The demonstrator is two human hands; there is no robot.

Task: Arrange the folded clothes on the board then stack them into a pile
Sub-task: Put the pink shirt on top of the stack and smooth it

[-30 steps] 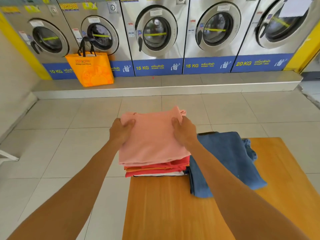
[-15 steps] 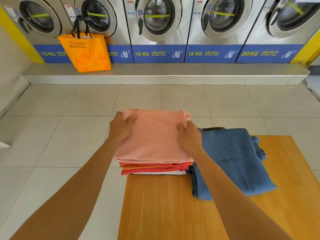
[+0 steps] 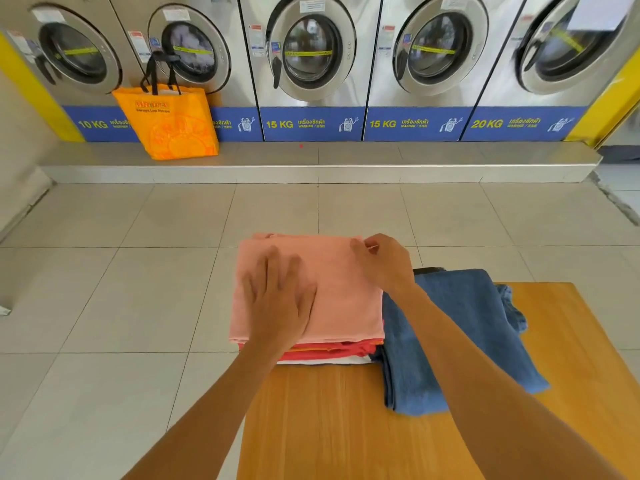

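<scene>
Nearest the camera, the bare front of the orange-brown wooden tabletop carries nothing; the clothes sit at its far edge. A moment ago both hands gripped the two sides of the folded salmon-pink cotton garment, carrying it over the pile. Now that grip is let go: the left hand lies flat and spread on top of the pink garment, fingers extended, holding nothing and pressing down. The right hand has moved to the far right corner, thumb and forefinger nearly closed as if pinching the hem there; whether cloth is truly caught between them I cannot tell.

So the pink piece has been set down as the top layer of the stack of folded red, orange and white clothes, which overhangs the tabletop's far left corner. The hands seem to be smoothing and squaring it.

Just beside the stack, touching its right side, lies the folded blue denim garment, not yet stacked. By my judgement it goes on next.

Beyond, across the tiled floor, an orange shopping bag stands on the ledge before a row of steel washing machines.
</scene>
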